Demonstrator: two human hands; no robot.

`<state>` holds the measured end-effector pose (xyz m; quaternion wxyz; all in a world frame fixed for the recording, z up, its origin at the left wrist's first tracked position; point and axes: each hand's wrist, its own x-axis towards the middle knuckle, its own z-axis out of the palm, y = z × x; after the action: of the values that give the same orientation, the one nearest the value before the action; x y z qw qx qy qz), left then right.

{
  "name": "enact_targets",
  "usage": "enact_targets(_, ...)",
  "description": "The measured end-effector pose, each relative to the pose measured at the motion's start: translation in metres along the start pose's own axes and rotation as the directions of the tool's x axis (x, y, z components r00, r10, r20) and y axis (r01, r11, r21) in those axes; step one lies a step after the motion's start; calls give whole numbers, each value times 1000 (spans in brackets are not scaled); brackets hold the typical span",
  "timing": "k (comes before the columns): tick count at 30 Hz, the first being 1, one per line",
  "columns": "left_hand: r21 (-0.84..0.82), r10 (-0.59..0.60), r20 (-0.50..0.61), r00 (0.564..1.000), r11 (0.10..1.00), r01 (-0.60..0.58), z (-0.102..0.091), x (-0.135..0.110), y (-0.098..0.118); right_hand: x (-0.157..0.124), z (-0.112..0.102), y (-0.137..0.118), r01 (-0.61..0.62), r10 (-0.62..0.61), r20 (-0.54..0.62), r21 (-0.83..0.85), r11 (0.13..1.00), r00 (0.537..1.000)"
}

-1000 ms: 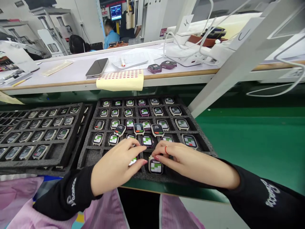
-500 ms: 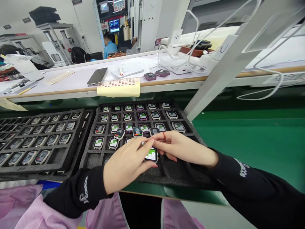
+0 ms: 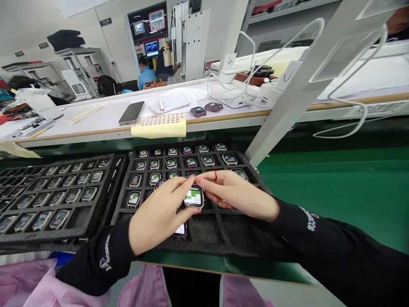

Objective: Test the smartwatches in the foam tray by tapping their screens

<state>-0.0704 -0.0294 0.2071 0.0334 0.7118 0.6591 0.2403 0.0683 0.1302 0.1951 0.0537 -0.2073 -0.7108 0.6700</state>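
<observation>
Both my hands hold one smartwatch body (image 3: 193,197) with a lit green-and-white screen, lifted a little above a black foam tray (image 3: 243,232). My left hand (image 3: 159,213) pinches its left side with thumb and forefinger. My right hand (image 3: 234,192), with a red ring on one finger, grips its right and top edge. The tray's pockets hold several more watch bodies with lit screens; one lies in a front pocket (image 3: 180,230) just under my left hand. The front row pockets to the right are bare foam.
A second foam tray (image 3: 79,213) with several watch bodies lies to the left. Behind runs a white bench with a phone (image 3: 131,112), a yellow sticker sheet (image 3: 159,125), two purple watch bodies (image 3: 206,109) and white cables. A slanted white post (image 3: 281,102) rises at right. People work in the background.
My hands picked a watch body out of the front row and lifted it above the tray. The camera view tilted up a little.
</observation>
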Motion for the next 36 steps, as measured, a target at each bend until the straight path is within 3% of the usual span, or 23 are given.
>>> enact_targets(5,-181,-99,-90,991,980,82,2,7,-14,-1,4,4,6,-7,86,21,1000,996)
enact_targets(8,-448,-275,-122,954,873,194,3,13,-25,-1,7,3,24,-29,176,32,999,984)
enact_targets(10,-679,-364,-65,929,699,227,5,16,-30,-1,9,1,66,-73,134,56,996,988)
enact_targets(12,-857,-391,33,920,463,227,6,18,-32,0,10,-2,118,-122,56,83,990,991)
enact_targets(15,-967,-345,152,926,142,212,8,18,-32,1,12,-4,158,-158,-15,96,983,987)
enact_targets(17,-980,-294,189,937,3,198,9,18,-32,1,15,-5,168,-164,-52,82,982,985)
enact_targets(20,-970,-247,231,941,-134,203,12,17,-33,3,20,-6,182,-176,-102,56,982,979)
enact_targets(28,-945,-212,255,943,-260,197,15,10,-41,8,27,-16,225,-228,-205,-35,974,952)
enact_targets(36,-931,-74,302,950,-239,277,16,5,-47,11,32,-14,261,-296,-287,-154,953,911)
